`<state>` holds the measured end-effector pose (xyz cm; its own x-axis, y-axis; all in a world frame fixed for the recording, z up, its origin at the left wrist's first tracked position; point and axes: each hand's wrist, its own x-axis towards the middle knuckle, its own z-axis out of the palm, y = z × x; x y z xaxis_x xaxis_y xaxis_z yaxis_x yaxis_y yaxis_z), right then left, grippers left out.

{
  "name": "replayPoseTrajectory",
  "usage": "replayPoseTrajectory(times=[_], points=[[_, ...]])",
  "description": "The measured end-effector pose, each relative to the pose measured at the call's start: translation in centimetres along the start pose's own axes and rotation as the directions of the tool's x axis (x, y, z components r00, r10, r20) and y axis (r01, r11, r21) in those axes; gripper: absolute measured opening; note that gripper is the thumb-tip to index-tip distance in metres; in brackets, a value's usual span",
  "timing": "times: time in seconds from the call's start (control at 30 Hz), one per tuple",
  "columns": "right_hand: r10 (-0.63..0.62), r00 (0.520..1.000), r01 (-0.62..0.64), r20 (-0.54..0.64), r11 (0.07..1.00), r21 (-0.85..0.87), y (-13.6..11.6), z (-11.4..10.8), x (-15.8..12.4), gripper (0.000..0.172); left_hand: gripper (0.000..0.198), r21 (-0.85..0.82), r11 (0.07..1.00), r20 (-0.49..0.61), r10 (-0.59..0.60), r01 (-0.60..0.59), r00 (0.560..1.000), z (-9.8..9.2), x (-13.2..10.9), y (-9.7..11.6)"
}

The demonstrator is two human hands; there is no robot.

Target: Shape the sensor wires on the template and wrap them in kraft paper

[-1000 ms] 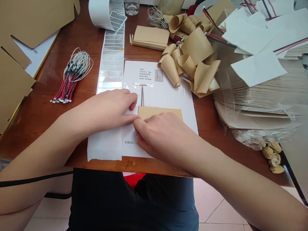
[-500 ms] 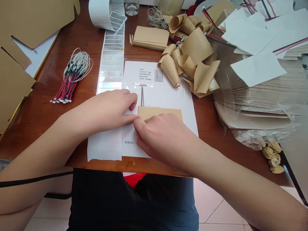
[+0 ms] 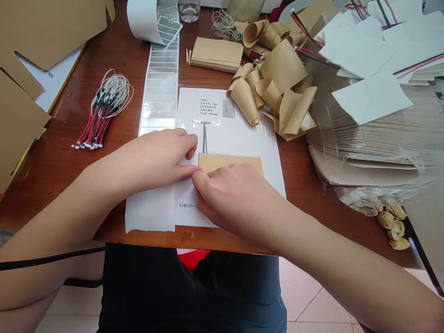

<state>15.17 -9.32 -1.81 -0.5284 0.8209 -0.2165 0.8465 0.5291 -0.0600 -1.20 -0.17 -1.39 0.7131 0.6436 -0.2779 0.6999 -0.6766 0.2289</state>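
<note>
A brown paper rectangle (image 3: 231, 161) lies on a white printed sheet (image 3: 239, 134) in a clear sleeve near the table's front edge. My right hand (image 3: 239, 196) rests on the rectangle's lower left, fingers curled and pinched at its left corner. My left hand (image 3: 157, 159) lies beside it, thumb and fingers pressed together on the edge of a white backing strip (image 3: 151, 208) where it meets the rectangle. A thin wire (image 3: 204, 138) runs up the sheet from the rectangle to a taped spot.
A strip of clear labels (image 3: 159, 88) runs back to a roll (image 3: 145, 18). A bundle of red, black and white wires (image 3: 104, 108) lies left. Curled brown papers (image 3: 274, 83), a flat brown stack (image 3: 218, 53), white sheets (image 3: 371, 92), cardboard (image 3: 21, 92) and nutshells (image 3: 390, 219) crowd the table.
</note>
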Motion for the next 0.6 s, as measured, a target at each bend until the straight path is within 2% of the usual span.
replayPoseTrajectory(times=[0.37, 0.6], points=[[-0.022, 1.000, 0.022, -0.017, 1.000, -0.015, 0.13, 0.15, 0.04, 0.017, 0.024, 0.005, 1.000, 0.008, -0.002, 0.002, 1.000, 0.10, 0.07, -0.08], [-0.016, 1.000, 0.016, 0.004, 1.000, -0.001, 0.26, -0.10, 0.08, 0.011, 0.022, 0.002, 1.000, 0.002, 0.004, -0.004, 1.000, 0.13, 0.01, -0.07]])
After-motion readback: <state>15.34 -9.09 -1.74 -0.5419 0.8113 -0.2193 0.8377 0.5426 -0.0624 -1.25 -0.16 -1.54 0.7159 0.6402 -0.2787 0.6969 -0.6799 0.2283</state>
